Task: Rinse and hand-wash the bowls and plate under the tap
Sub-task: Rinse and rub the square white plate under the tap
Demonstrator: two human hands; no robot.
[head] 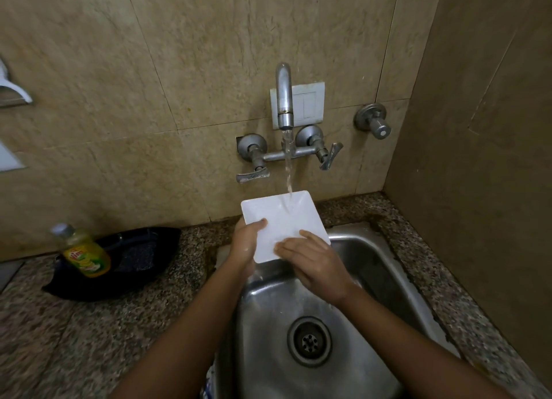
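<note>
A person stands at a steel sink [385,267] set into a speckled granite surface [125,324], seen from above. Both bare forearms reach forward over the basin.

A white square plate [286,219] is held above the back of the sink, tilted with its far edge raised toward the tiled wall. The left hand [245,243] has a closed grip on the plate's left edge, thumb lying across the top face and fingers wrapped out of sight beneath. The right hand [313,264] lies flat and open on the plate's near right corner, fingers [291,244] spread and pressed against the white face; it touches the plate rather than clasping it.

A wall-mounted chrome tap [284,96] runs a thin stream of water [288,171] that lands on the plate's far half, near its upper right corner. Two lever handles sit below the spout, and a separate round valve [373,123] is fixed to the wall further right.

The sink drain [309,341] shows below the right forearm. To the left on the surface, a bottle of yellow dish soap [82,252] leans in a black dish [140,261], which also holds a dark scrub pad [138,256].
</note>
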